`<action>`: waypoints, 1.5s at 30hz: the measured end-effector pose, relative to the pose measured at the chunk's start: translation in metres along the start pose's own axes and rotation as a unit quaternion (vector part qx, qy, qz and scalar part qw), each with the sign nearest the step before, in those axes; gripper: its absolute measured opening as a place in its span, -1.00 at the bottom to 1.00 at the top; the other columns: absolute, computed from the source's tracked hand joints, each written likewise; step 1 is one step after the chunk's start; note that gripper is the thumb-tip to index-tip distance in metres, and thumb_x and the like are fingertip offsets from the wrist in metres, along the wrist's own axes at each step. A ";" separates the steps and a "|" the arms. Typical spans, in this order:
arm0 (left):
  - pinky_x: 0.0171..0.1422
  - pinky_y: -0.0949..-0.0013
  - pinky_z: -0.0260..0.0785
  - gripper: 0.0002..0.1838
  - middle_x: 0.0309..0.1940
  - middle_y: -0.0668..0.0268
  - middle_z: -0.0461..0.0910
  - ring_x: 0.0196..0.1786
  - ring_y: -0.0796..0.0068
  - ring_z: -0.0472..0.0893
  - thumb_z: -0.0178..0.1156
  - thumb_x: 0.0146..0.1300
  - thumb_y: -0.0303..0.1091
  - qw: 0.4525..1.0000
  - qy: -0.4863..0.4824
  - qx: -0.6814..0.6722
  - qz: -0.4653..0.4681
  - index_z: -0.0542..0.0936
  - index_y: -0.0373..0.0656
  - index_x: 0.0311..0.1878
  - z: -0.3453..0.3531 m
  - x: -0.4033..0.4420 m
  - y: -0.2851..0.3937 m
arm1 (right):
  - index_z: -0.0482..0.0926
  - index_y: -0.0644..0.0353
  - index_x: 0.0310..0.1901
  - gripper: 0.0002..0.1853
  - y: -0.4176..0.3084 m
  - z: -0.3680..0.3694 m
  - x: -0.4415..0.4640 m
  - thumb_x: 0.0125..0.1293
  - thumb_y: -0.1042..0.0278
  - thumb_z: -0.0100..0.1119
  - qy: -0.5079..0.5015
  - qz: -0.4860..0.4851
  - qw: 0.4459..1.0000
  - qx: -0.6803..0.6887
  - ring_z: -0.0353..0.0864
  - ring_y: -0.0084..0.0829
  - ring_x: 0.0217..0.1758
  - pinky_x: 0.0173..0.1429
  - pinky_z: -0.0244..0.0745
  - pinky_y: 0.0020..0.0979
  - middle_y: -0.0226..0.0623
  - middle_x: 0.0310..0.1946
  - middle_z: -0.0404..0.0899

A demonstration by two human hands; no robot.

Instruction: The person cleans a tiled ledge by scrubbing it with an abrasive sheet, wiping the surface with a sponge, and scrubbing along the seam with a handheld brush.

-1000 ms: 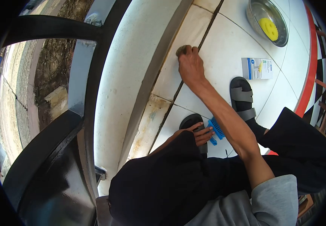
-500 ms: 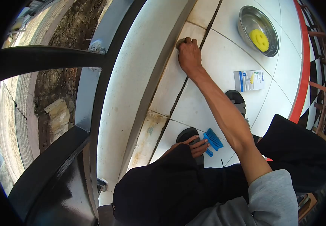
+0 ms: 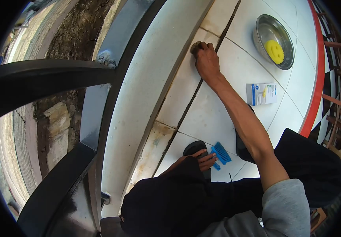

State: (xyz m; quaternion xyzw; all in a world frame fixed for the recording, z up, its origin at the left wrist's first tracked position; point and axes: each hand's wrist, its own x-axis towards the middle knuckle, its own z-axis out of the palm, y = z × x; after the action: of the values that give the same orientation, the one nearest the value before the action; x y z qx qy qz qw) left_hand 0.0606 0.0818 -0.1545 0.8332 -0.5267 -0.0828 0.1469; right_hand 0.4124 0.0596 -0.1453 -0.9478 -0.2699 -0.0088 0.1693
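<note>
Gripping a dark pad (image 3: pixel 195 47) in the right hand (image 3: pixel 208 64), on the pale tile strip (image 3: pixel 178 94).
Extending the left hand (image 3: pixel 202 160), with fingers loosely parted, over a black sandal (image 3: pixel 194 147), just beside a blue brush (image 3: pixel 222 153); cannot tell if touching.

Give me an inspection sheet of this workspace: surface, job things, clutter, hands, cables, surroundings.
Surface: white tiles, with brown stains along the left edge.
Job things: brownish pad; blue brush; yellow sponge-like piece inside metal bowl.
Clutter: printed box on the tiles.
Hands: right hand grips the pad at the tiles' left edge; left hand is over a sandal beside the brush, contact with the brush unclear.
Cables: nothing seen.
Surroundings: black frame at left, red floor band at right.
</note>
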 end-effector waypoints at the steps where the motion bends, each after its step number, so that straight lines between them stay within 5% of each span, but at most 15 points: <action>1: 0.63 -0.10 -0.36 -0.42 0.59 0.28 -0.03 0.64 0.31 -0.11 -0.24 0.50 -0.09 1.000 -0.001 -0.006 0.000 0.15 -0.11 0.49 0.003 0.001 0.002 | 0.67 0.32 -0.32 -0.82 0.007 0.007 -0.002 0.11 0.62 0.05 0.023 -0.024 0.999 -0.001 0.53 -0.06 -0.01 -0.03 0.63 -0.13 -0.08 -0.09 0.57; 7: 0.63 -0.10 -0.35 -0.44 0.58 0.28 0.01 0.63 0.31 -0.08 -0.21 0.48 -0.10 0.999 0.016 -0.034 -0.017 0.20 -0.11 0.47 0.001 -0.007 0.005 | 0.64 0.37 -0.38 -0.89 0.028 0.004 0.054 0.12 0.62 0.10 0.034 0.044 0.998 -0.034 0.56 0.01 -0.06 -0.10 0.64 -0.13 0.05 -0.15 0.58; 15: 0.62 -0.11 -0.32 -0.46 0.56 0.28 0.07 0.62 0.32 -0.04 -0.15 0.44 -0.12 0.993 -0.006 -0.115 -0.016 0.28 -0.13 0.41 -0.005 0.003 0.001 | 0.57 0.37 -0.45 -0.96 -0.015 0.003 -0.040 0.06 0.60 0.15 0.058 -0.013 0.998 0.029 0.53 -0.05 -0.16 -0.11 0.56 -0.11 0.00 -0.22 0.52; 22: 0.61 -0.11 -0.30 -0.36 0.54 0.23 0.13 0.61 0.28 0.03 -0.10 0.40 0.00 0.992 0.087 -0.085 -0.025 0.25 -0.18 0.42 -0.012 0.001 0.002 | 0.68 0.36 -0.12 -0.63 0.014 -0.054 -0.004 0.03 0.34 0.33 0.088 0.081 0.971 0.206 0.65 -0.19 -0.03 0.01 0.59 -0.28 -0.02 -0.08 0.63; 24: 0.61 -0.11 -0.29 -0.33 0.53 0.20 0.14 0.59 0.24 0.07 -0.09 0.38 0.06 0.990 0.075 -0.105 -0.058 0.26 -0.17 0.42 -0.024 0.002 0.003 | 0.69 0.33 -0.18 -0.69 0.025 -0.080 0.011 0.10 0.29 0.35 -0.117 0.210 0.869 0.433 0.65 -0.33 -0.17 0.01 0.56 -0.35 -0.18 -0.23 0.66; 25: 0.61 -0.11 -0.29 -0.33 0.53 0.20 0.14 0.59 0.24 0.07 -0.09 0.38 0.06 0.990 0.077 -0.098 -0.064 0.26 -0.17 0.42 -0.024 0.000 0.001 | 0.68 0.30 -0.19 -0.71 0.030 -0.092 0.015 0.15 0.25 0.35 -0.153 0.197 0.832 0.496 0.61 -0.44 -0.21 0.02 0.54 -0.39 -0.30 -0.33 0.64; 31: 0.61 -0.12 -0.30 -0.32 0.56 0.22 0.09 0.60 0.22 0.05 -0.08 0.39 0.07 0.986 0.082 -0.136 -0.053 0.23 -0.16 0.44 -0.002 -0.003 0.002 | 0.57 0.34 -0.01 -0.61 0.052 -0.137 0.022 0.25 0.20 0.17 -0.421 0.194 0.638 0.616 0.68 -0.27 -0.09 0.13 0.59 -0.30 -0.12 -0.05 0.62; 37: 0.66 -0.04 -0.26 -0.30 0.57 0.26 0.03 0.60 0.24 0.04 -0.01 0.37 -0.02 0.996 0.033 -0.015 -0.077 0.15 -0.06 0.51 -0.016 -0.001 0.005 | 0.54 0.33 0.01 -0.57 0.073 -0.159 0.030 0.24 0.16 0.13 -0.513 0.193 0.607 0.575 0.67 -0.27 -0.04 0.14 0.58 -0.30 -0.11 -0.04 0.62; 39: 0.67 0.03 -0.21 -0.30 0.56 0.26 0.05 0.59 0.23 0.05 0.05 0.37 -0.05 0.979 -0.040 -0.098 -0.175 0.15 -0.05 0.51 -0.084 0.001 -0.008 | 0.53 0.27 0.07 -0.54 0.071 -0.181 0.029 0.21 0.16 0.12 -0.515 0.202 0.636 0.539 0.64 -0.38 -0.12 -0.07 0.56 -0.36 -0.20 -0.08 0.62; 40: 0.66 0.06 -0.15 -0.13 0.55 0.24 0.07 0.59 0.21 0.05 0.25 0.23 0.04 0.977 -0.055 0.020 -0.204 0.13 -0.07 0.51 -0.090 -0.007 -0.020 | 0.53 0.27 0.07 -0.54 0.069 -0.195 0.027 0.21 0.16 0.12 -0.526 0.197 0.634 0.532 0.64 -0.38 -0.12 -0.07 0.56 -0.36 -0.20 -0.08 0.62; 41: 0.63 0.03 -0.06 0.06 0.52 0.20 0.13 0.57 0.17 0.11 0.42 0.00 0.16 0.936 -0.092 -0.104 -0.324 0.17 -0.11 0.49 -0.133 -0.004 -0.028 | 0.53 0.27 0.08 -0.55 0.066 -0.208 0.027 0.22 0.17 0.11 -0.541 0.168 0.653 0.503 0.65 -0.39 -0.12 -0.07 0.56 -0.35 -0.20 -0.08 0.61; 42: 0.55 0.02 0.10 0.14 0.45 0.15 0.25 0.49 0.09 0.25 0.52 -0.20 0.20 0.893 0.053 -0.129 -0.427 0.27 -0.18 0.43 -0.144 -0.005 -0.030 | 0.53 0.26 0.09 -0.56 0.062 -0.213 0.031 0.23 0.18 0.11 -0.555 0.135 0.670 0.475 0.65 -0.41 -0.11 -0.08 0.55 -0.34 -0.20 -0.07 0.61; 45: 0.37 0.13 0.34 -0.34 0.24 0.09 0.51 0.27 0.15 0.52 0.43 0.16 -0.15 0.728 0.363 -0.212 -0.542 0.47 -0.14 0.30 -0.213 0.009 -0.034 | 0.58 0.19 -0.06 -0.63 0.062 -0.213 0.036 0.28 0.07 0.18 -0.619 0.067 0.651 0.434 0.63 -0.42 -0.05 -0.05 0.51 -0.34 -0.19 -0.04 0.62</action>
State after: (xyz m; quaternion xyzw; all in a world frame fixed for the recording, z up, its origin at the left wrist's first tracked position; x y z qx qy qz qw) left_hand 0.1564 0.1207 0.0355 0.8906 0.1387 0.0504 0.4301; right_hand 0.4912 -0.0407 0.0401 -0.5672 -0.2214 0.7093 0.3550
